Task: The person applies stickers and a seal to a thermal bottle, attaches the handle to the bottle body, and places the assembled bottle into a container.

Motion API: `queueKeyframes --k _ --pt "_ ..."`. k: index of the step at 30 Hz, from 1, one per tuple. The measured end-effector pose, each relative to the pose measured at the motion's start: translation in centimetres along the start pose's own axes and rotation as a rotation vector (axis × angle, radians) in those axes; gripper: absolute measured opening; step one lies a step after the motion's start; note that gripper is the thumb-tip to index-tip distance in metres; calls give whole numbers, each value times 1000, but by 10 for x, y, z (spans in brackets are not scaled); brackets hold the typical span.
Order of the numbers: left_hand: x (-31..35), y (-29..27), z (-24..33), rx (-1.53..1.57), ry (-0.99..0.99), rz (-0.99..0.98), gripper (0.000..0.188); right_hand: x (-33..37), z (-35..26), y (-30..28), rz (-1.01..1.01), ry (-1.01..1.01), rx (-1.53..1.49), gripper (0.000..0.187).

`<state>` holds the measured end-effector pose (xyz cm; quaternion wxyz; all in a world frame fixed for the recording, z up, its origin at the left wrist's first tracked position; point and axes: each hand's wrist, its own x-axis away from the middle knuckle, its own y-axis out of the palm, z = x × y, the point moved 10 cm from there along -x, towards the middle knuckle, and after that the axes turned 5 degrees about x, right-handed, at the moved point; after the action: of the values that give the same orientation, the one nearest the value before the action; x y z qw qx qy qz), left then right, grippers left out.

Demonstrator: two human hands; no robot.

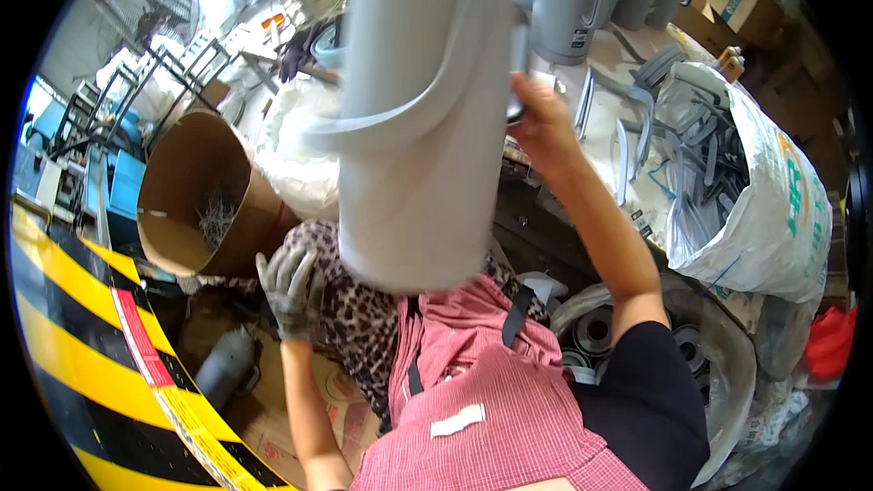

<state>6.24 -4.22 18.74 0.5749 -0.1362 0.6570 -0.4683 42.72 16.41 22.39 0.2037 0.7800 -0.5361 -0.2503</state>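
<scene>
A large light-grey jug (418, 191), smeared by motion, is held up in front of me. A curved carrying handle runs across its side. My right hand (543, 123), bare, is closed at the jug's right side, around what looks like its dark side handle; the jug hides part of the grip. My left hand (289, 289), in a grey glove, is held low beside my leopard-print lap with its fingers spread and nothing in them. Several more grey jugs (568, 14) stand upright at the back right. Loose grey handles (637, 118) lie on the table (596, 177) near them.
A white woven sack (773, 209) full of grey handles stands at right. Below it, a plastic-lined bin (727, 418) holds round parts. A round cardboard drum (186, 182) with thin metal pieces is at left. A yellow-black striped barrier (73, 309) and a grey jug on cardboard (227, 365) are lower left.
</scene>
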Motion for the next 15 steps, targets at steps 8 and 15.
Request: queueKeyframes --k 8,15 --pt "84 -1 -76 803 -876 580 24 11 -133 -103 528 -683 365 41" --pt "202 -35 -89 556 -1020 594 26 -33 -160 -139 983 -1052 1087 44"
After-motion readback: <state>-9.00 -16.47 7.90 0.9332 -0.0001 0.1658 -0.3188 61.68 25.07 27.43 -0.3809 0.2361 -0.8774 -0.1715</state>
